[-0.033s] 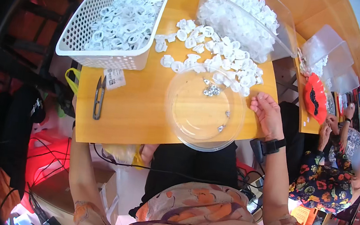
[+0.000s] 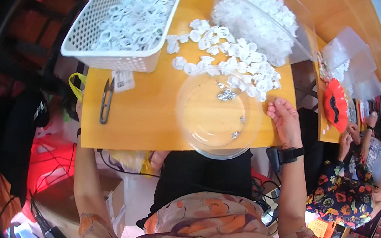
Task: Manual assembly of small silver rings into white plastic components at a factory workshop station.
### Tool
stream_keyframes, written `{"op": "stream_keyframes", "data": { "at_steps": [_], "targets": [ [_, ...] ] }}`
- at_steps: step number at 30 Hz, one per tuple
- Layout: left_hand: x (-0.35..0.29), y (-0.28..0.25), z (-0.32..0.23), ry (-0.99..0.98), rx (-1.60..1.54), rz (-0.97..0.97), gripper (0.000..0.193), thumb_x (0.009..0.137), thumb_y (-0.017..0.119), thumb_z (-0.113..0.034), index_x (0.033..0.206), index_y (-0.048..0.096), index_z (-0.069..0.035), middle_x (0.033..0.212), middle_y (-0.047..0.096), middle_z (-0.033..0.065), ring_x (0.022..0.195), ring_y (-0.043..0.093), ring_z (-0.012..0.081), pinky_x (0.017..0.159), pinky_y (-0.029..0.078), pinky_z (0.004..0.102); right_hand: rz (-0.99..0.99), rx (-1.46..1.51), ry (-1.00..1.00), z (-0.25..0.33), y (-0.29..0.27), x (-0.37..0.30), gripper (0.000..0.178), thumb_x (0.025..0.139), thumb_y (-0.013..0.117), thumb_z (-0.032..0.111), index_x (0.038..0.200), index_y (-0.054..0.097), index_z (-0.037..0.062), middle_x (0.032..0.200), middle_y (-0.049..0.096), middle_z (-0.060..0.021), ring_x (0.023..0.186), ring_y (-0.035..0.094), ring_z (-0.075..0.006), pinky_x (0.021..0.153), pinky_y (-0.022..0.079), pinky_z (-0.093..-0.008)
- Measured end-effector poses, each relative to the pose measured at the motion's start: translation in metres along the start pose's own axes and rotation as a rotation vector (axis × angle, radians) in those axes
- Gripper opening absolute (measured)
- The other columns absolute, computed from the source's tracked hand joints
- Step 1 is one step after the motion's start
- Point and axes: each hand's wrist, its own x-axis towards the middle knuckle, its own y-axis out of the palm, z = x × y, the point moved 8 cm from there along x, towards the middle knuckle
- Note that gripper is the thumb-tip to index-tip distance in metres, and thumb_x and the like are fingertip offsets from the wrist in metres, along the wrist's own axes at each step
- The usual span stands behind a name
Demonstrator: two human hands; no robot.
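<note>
Just beside right grip (image 2: 286,123) — bowl (image 2: 210,121).

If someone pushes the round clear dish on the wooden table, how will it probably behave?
The round clear dish is probably light, because its see-through wall looks like thin plastic. It would likely slide rather than roll, since it sits base-down. The small shiny silver pieces inside may shift, because they seem to lie loose.
</note>
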Motion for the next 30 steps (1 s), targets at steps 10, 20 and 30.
{"op": "stream_keyframes", "data": {
  "at_steps": [10, 20, 30],
  "targets": [
    [-0.087, -0.007, -0.073, 0.044, -0.219, -0.277, 0.041, 0.097, 0.046, -0.042, 0.067, 0.042, -0.015, 0.054, 0.029, -0.0056, 0.047, 0.029, 0.008, 0.046, 0.025, 0.0238, 0.028, 0.027, -0.081, 0.001, -0.012, -0.003, 0.015, 0.092, 0.057, 0.01, 0.104, 0.06, 0.0009, 0.093, 0.065, -0.0076, 0.084, 0.064, -0.0137, 0.078, 0.055, -0.0247],
    [-0.218, -0.003, -0.065, 0.053, 0.435, -0.229, 0.046, 0.093, 0.055, -0.03, 0.055, 0.051, -0.005, 0.056, 0.048, -0.0009, 0.056, 0.042, 0.0095, 0.055, 0.032, 0.027, 0.036, 0.035, -0.097, -0.002, -0.007, 0.0, 0.016, 0.092, 0.059, 0.011, 0.104, 0.061, 0.0002, 0.094, 0.066, -0.0091, 0.086, 0.065, -0.0141, 0.079, 0.055, -0.0246],
    [-0.303, 0.036, -0.079, 0.18, 0.603, -0.054, 0.031, 0.089, 0.059, -0.018, 0.063, 0.06, 0.0, 0.056, 0.055, 0.0066, 0.058, 0.052, 0.0184, 0.066, 0.04, 0.0317, 0.05, 0.017, -0.086, -0.002, -0.01, 0.002, 0.02, 0.092, 0.058, 0.013, 0.108, 0.059, 0.0003, 0.097, 0.063, -0.0069, 0.089, 0.062, -0.0127, 0.082, 0.052, -0.025]
  ]
}}
